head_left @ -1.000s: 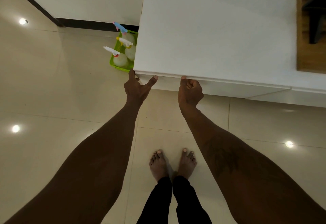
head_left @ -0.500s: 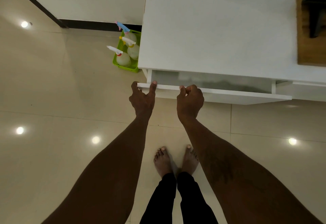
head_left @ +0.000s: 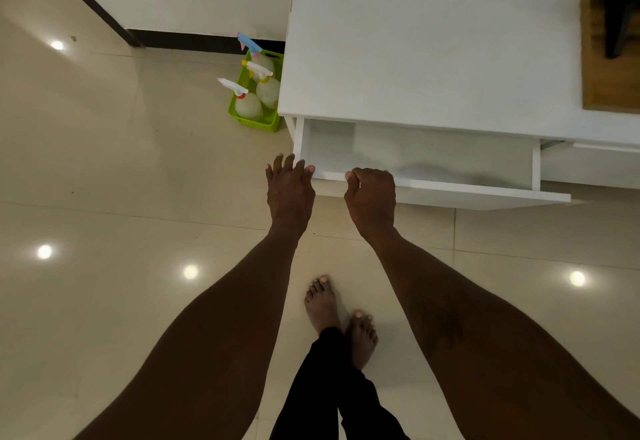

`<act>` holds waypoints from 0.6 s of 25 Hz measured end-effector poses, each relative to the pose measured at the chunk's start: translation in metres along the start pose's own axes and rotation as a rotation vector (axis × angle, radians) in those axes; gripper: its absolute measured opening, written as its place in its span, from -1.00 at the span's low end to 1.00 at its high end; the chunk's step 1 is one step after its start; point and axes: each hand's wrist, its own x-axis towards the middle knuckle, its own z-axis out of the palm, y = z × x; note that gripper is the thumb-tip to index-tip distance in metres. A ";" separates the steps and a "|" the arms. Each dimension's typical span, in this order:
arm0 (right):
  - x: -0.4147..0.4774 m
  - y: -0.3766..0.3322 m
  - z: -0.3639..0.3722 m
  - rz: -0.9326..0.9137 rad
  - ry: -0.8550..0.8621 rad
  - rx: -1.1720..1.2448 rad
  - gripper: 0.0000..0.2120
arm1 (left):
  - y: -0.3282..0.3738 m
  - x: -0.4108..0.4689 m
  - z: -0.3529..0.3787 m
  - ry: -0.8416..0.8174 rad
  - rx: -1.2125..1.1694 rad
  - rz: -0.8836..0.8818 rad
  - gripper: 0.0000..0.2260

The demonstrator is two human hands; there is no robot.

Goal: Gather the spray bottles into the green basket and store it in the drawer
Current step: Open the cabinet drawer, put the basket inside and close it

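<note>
The green basket [head_left: 257, 123] stands on the floor against the left side of the white cabinet [head_left: 433, 41]. Three spray bottles stand in it: one with a blue head [head_left: 250, 43], one with a yellow collar [head_left: 266, 87], one with a red collar [head_left: 246, 105]. The cabinet's top drawer [head_left: 426, 159] is pulled out and nothing lies inside it. My left hand [head_left: 290, 187] is at the drawer front's left corner, fingers spread, thumb touching the edge. My right hand [head_left: 371, 195] is curled over the drawer front's top edge.
A wooden board [head_left: 604, 68] with a dark object on it lies on the cabinet top at the far right. A wall with a dark baseboard [head_left: 194, 40] runs behind the basket. My bare feet [head_left: 341, 315] stand on glossy tiles below the drawer.
The drawer has slid out from shut to well open under both hands. My left hand's fingers have spread apart at the corner. My feet have stepped back.
</note>
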 end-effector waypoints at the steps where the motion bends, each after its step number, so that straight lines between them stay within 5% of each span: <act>1: -0.004 0.001 -0.001 0.007 -0.005 0.000 -0.71 | 0.000 -0.004 0.000 -0.002 0.007 0.024 -0.69; 6: -0.033 0.003 -0.005 0.021 -0.039 0.016 -0.66 | -0.014 -0.029 -0.008 -0.073 0.070 0.129 -0.80; 15: -0.091 0.010 -0.011 -0.001 -0.176 -0.041 -0.65 | -0.021 -0.081 -0.024 -0.219 0.206 0.016 -0.79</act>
